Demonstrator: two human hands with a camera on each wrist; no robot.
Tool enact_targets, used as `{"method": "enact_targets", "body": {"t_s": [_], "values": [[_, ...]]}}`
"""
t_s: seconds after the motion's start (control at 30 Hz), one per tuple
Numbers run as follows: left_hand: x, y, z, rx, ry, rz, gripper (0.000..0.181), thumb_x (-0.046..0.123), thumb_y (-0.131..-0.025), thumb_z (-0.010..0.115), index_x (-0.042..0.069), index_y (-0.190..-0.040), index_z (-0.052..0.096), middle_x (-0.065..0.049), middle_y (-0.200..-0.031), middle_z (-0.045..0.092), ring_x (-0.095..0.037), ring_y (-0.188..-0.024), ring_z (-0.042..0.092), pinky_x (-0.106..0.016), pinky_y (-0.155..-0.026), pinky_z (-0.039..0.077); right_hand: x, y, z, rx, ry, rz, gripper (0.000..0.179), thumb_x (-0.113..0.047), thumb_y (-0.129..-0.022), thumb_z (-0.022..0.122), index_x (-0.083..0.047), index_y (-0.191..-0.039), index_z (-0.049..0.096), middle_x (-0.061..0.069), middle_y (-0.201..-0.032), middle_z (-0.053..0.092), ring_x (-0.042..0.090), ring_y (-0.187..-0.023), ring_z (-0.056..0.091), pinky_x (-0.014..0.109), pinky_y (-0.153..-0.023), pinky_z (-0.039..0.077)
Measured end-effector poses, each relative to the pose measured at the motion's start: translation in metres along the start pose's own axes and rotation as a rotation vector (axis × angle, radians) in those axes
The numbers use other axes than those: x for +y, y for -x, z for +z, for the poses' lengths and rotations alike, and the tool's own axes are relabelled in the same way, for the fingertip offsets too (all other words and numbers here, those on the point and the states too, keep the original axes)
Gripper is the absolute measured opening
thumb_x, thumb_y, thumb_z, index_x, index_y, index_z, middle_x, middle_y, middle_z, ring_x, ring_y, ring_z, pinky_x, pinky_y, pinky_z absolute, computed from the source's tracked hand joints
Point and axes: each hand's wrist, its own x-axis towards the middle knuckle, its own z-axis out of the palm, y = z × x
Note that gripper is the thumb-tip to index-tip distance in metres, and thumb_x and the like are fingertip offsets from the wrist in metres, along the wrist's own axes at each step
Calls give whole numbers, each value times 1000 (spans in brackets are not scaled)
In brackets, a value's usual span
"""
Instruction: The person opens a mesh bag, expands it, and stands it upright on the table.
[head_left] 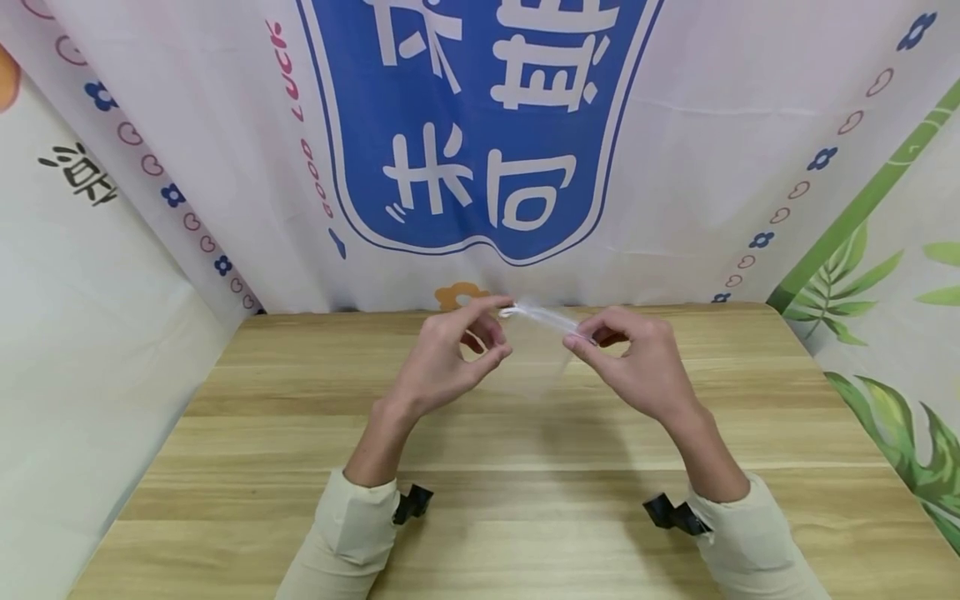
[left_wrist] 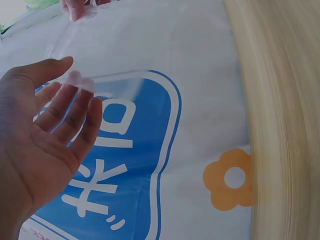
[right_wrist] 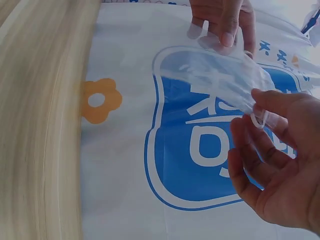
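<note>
A thin, clear plastic bag (head_left: 536, 354), partly blurred, is stretched between the two hands above the table. My right hand (head_left: 641, 358) pinches its upper edge between thumb and index finger. In the right wrist view, white loops of the bag (right_wrist: 225, 75) bunch at those fingertips, while the other fingers curve loosely below. The left hand (head_left: 453, 354) meets the opposite end of the edge with its extended index fingertip; its thumb stands apart. Translucent film overlaps some left fingertips (left_wrist: 86, 85) in the left wrist view.
Both hands are above a wood-grain table (head_left: 300, 450), near its far edge. A white printed cloth (head_left: 675, 208) with a blue emblem hangs behind it. Further printed sheets line the left (head_left: 75, 333) and right sides. Black wrist mounts (head_left: 412, 504) sit at both cuffs.
</note>
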Motion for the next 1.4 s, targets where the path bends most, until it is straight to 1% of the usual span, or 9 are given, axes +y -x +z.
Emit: {"method": "enact_targets", "body": {"t_s": [0.2,0.5,0.67,0.87,0.97,1.03,1.2,1.27,1.4], "values": [[0,1,0,4,10,-39,41,5,-96,79,4,-135,68,-6,-94,77,-15,-85,73,-25,-77,65,-1,1,-3,37,-107,63,4,-5,-94,83,-4,-95,79,10,-91,78,4,-75,68,12,-70,57],[-1,3,0,47,26,3,22,2,-97,77,1,-119,76,-8,-94,79,-17,-84,74,-28,-74,65,0,2,-5,47,-80,92,8,-8,-93,84,-5,-99,79,9,-95,77,5,-83,69,12,-77,58],[0,3,1,35,31,17,17,2,-98,76,2,-115,78,-8,-97,79,-16,-86,73,-27,-74,65,0,1,-4,51,-37,85,20,-8,-90,86,-2,-107,77,11,-103,77,17,-95,71,10,-85,56],[3,2,3,12,23,23,15,2,-98,75,3,-113,79,-8,-99,78,-15,-87,73,-25,-73,64,-2,0,-3,43,-53,117,40,-9,-89,88,1,-122,68,15,-111,76,28,-103,73,10,-89,55],[4,1,5,-7,3,32,15,2,-98,75,4,-113,79,-7,-100,78,-15,-87,73,-23,-73,64,-2,0,-3,23,-44,102,48,-7,-88,88,0,-129,64,15,-114,76,28,-106,72,14,-92,56],[5,1,7,-26,-13,41,15,3,-99,75,4,-113,79,-6,-102,79,-14,-88,73,-22,-74,64,-3,0,-1,-5,-26,73,50,-8,-88,89,-1,-131,65,13,-115,76,26,-107,73,23,-95,60],[7,1,11,-46,-18,66,14,3,-99,75,5,-112,79,-6,-104,80,-13,-89,74,-22,-76,63,-3,2,5,-93,26,-12,39,-11,-89,89,-5,-124,73,9,-116,79,24,-107,74,45,-95,64],[8,0,12,-39,-13,76,14,3,-99,75,6,-112,79,-6,-104,80,-14,-88,74,-21,-76,63,-3,2,8,-111,38,-31,31,-12,-90,88,-7,-119,76,7,-113,80,23,-105,75,46,-92,64],[10,0,12,-21,6,89,14,3,-98,76,3,-111,79,-8,-103,80,-15,-87,75,-21,-74,63,-5,2,10,-108,48,-47,17,-12,-92,86,-9,-108,80,2,-105,82,18,-97,76,37,-84,62]]}}
